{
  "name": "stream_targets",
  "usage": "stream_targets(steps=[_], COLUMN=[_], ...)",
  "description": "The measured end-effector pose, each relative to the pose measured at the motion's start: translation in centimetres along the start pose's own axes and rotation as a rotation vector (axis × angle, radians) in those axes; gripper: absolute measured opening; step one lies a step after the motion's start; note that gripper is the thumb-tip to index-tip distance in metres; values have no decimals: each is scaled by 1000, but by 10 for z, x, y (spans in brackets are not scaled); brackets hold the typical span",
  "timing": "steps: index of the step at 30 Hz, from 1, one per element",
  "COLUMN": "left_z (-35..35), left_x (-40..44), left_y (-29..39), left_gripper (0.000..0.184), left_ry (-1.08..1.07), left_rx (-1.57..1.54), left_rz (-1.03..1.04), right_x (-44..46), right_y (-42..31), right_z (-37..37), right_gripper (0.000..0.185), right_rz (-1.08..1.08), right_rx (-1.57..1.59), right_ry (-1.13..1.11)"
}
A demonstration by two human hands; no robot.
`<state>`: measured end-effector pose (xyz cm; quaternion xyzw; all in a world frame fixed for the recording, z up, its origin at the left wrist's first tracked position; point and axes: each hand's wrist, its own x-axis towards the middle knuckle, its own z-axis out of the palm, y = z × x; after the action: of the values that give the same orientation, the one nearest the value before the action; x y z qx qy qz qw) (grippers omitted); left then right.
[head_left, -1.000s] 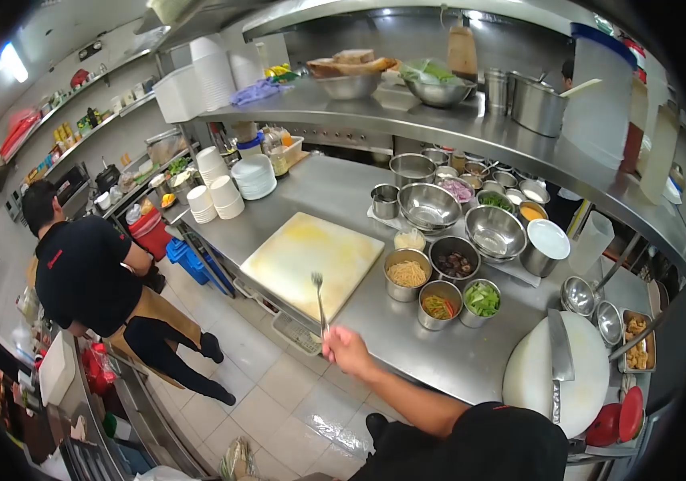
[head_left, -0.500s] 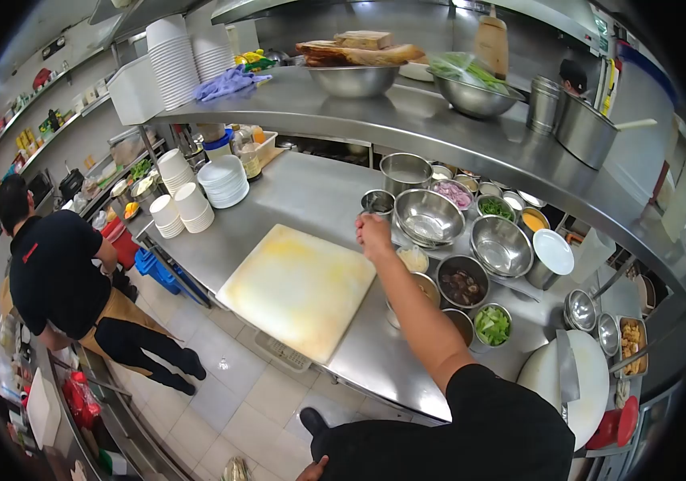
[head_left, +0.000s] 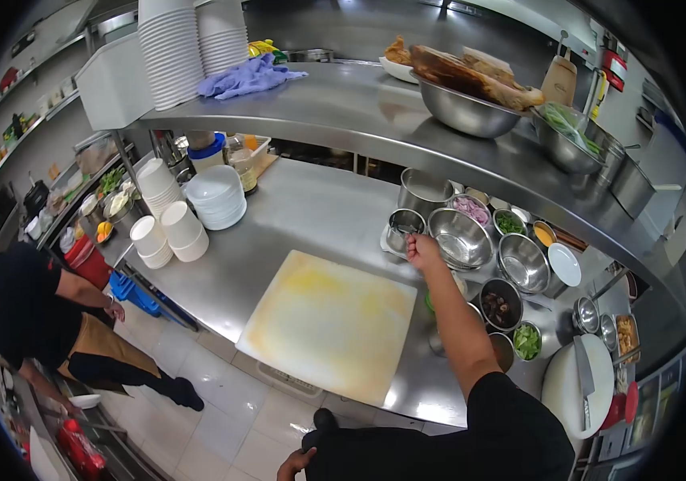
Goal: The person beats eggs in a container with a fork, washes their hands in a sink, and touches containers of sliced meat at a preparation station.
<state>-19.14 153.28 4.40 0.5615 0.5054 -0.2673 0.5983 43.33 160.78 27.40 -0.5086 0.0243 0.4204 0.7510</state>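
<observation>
My right hand (head_left: 423, 252) reaches over the counter with its fingers closed at the rim of a small metal container (head_left: 405, 228). A thin utensil handle seems to run from the container to my fingers, but its kind is hidden. A steel mixing bowl (head_left: 460, 238) stands just right of that hand. The white cutting board (head_left: 327, 325), stained yellow, lies to its left. Low at the frame's bottom edge, my left hand (head_left: 296, 463) hangs beside my body, partly cut off; its grip is not clear.
Around my right arm stand containers of dark pieces (head_left: 500, 305), green leaves (head_left: 527, 341) and sliced onion (head_left: 471, 210). White bowls (head_left: 184, 232) and plates (head_left: 215, 196) are stacked at left. A cleaver (head_left: 583, 369) rests on a round board (head_left: 559, 393). Another person (head_left: 30, 297) stands at left.
My view has swung, so the counter sits differently in it. My right hand remains closed at the small container. At left, the other person has turned and lowered an arm; a white bowl shows there.
</observation>
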Motion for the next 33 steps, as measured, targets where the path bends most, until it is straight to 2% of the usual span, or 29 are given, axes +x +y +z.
stream_targets(steps=[4, 6, 10, 13, 16, 18, 20, 21, 24, 26, 33], left_z=[-61, -83, -113, -124, -132, -133, -125, -118, -100, -95, -59], left_x=[39, 67, 96, 71, 142, 145, 140, 137, 137, 140, 142], left_y=[-1, -5, 12, 56, 47, 72, 91, 99, 118, 124, 140], left_gripper=[81, 78, 71, 69, 62, 61, 61, 60, 59, 59, 57], left_ry=[84, 118, 142, 2, -63, -128, -200, -235, -325, -379, -532], left_rx=[279, 308, 365, 379, 629, 716, 791, 839, 993, 1089, 1384], left_rz=[98, 133, 233, 241, 315, 345, 344, 349, 367, 380, 397], right_x=[-4, -14, -51, -90, -135, -169, -201, -220, -287, -321, -461], right_y=[-4, -5, -8, -2, 10, 23, 37, 45, 68, 87, 167], right_z=[2, 0, 8, 20, 27, 32, 26, 18, -5, -22, -80], right_gripper=[27, 35, 37, 31, 17, 18, 20, 22, 24, 26, 32], right_rz=[21, -19, -58, -194, -356, -405, -357, -369, -355, -337, -332], right_rx=[67, -45, -120, -195, -345, -385, -468, -493, -446, -456, -373], right_ry=[-50, -24, 14, 4, -33, -56, -79, -159, -78, -125, 203])
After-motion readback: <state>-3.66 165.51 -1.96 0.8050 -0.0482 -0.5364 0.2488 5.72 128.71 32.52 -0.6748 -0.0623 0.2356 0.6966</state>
